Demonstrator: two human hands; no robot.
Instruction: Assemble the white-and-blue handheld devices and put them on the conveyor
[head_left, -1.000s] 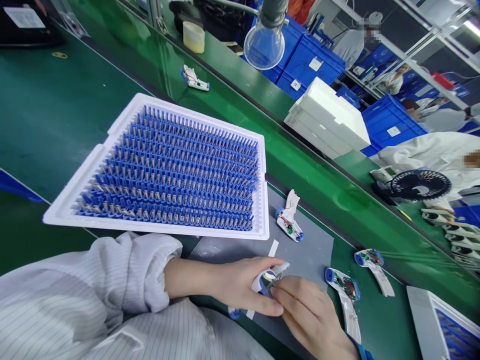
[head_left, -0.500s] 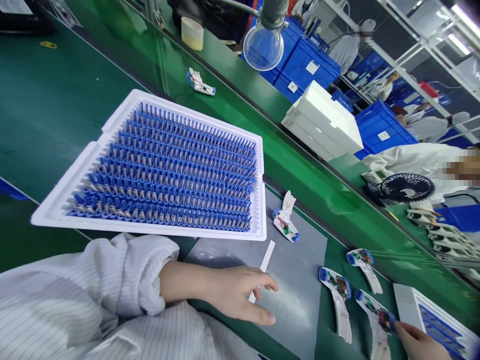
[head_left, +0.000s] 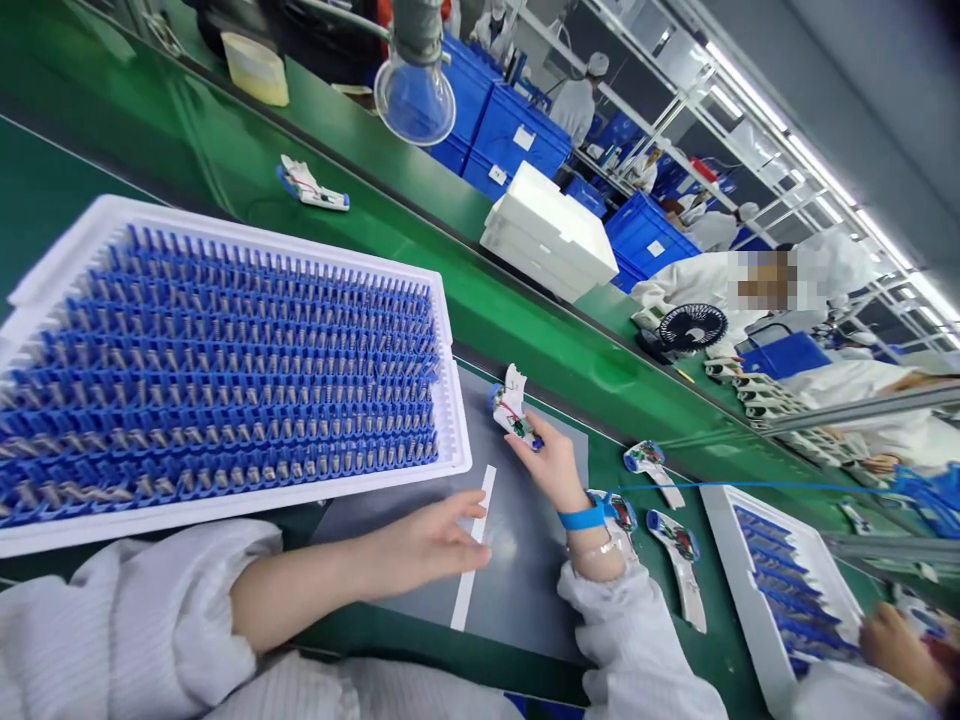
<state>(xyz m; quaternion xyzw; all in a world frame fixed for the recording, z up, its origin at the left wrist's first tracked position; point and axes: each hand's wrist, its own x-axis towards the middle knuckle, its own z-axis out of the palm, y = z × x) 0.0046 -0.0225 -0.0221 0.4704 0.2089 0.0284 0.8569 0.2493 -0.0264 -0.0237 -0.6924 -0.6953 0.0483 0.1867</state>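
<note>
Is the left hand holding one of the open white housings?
No, the left hand is empty, its fingers spread over the gray mat.

Strip lights [head_left: 750,85] glow along a dark grey ceiling [head_left: 847,90] on a factory floor, far beyond the right hand [head_left: 551,460], above pale metal racking [head_left: 630,112]. Blue crates [head_left: 495,115] stand stacked past the hand, behind white boxes [head_left: 555,225] on a green ledge [head_left: 457,200]. A green workbench [head_left: 731,645] stretches out beside the hand.
</note>
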